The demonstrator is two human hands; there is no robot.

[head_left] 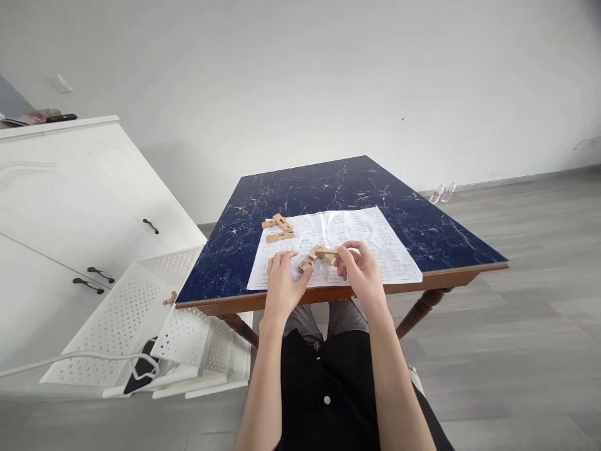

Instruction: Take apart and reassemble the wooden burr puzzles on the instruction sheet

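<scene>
Currently, both hands meet at a small cluster of notched light-brown wooden blocks [320,252] above a white printed paper sheet [394,254].
The right hand [364,272] grips the cluster's right end, its thumb and fingers closed on a bar; the left hand [284,287] has its fingers parted, the thumb against the lower left end and the index finger raised apart from it. Beyond the left fingers, a group of loose tan wooden pieces [281,235] lies at the sheet's far left corner, 1 piece resting tilted over others. The sheet, creased, spreads beneath and around the fingers on the dark blue marbled worktop [323,185], near its brown wooden edge [263,302].
</scene>
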